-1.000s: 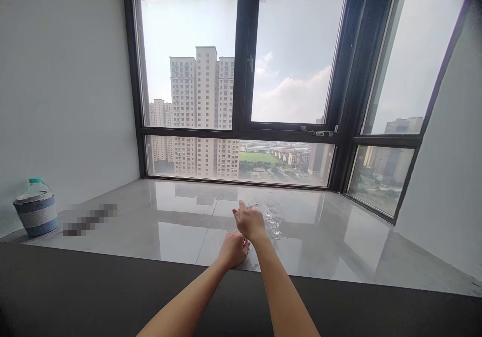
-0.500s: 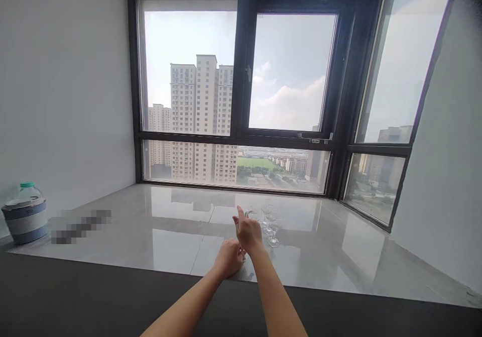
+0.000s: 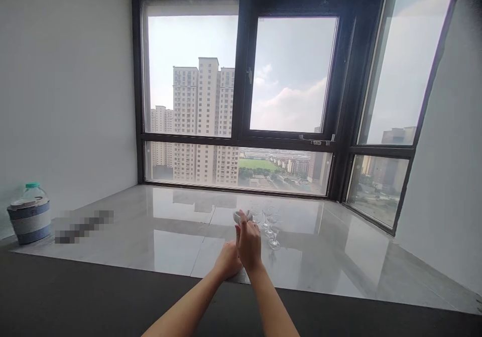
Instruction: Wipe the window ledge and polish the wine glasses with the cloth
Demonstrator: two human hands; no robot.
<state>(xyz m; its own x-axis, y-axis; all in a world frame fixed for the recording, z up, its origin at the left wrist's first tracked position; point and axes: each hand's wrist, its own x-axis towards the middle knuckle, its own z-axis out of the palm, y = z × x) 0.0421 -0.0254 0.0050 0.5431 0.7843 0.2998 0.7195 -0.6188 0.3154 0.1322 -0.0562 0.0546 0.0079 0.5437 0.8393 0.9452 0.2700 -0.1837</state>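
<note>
My left hand [image 3: 228, 260] is closed low over the front of the sill. Its fingers curl around a clear glass, mostly hidden now; a glassy edge showed beside them a moment ago. Just above and to the right, my right hand [image 3: 249, 240] reaches forward with its index finger raised. At its fingertips is a small rounded grey thing [image 3: 237, 217], partly covered, whose kind I cannot make out. Close by on the right, several clear stemmed glasses [image 3: 274, 238] stand upright, the nearest a little apart from the others.
The shiny grey tiled window sill [image 3: 176, 249] ends at a dark front edge. At far left stands a blue-and-white striped container [image 3: 30, 224] with a green-capped clear bottle [image 3: 33, 191], beside a blurred patch. A dark window frame [image 3: 241, 76] rises behind.
My right hand has turned, and its fingers now point more forward. The grey thing shows more, on the left of the index finger too. My left hand stays nearly in place.
</note>
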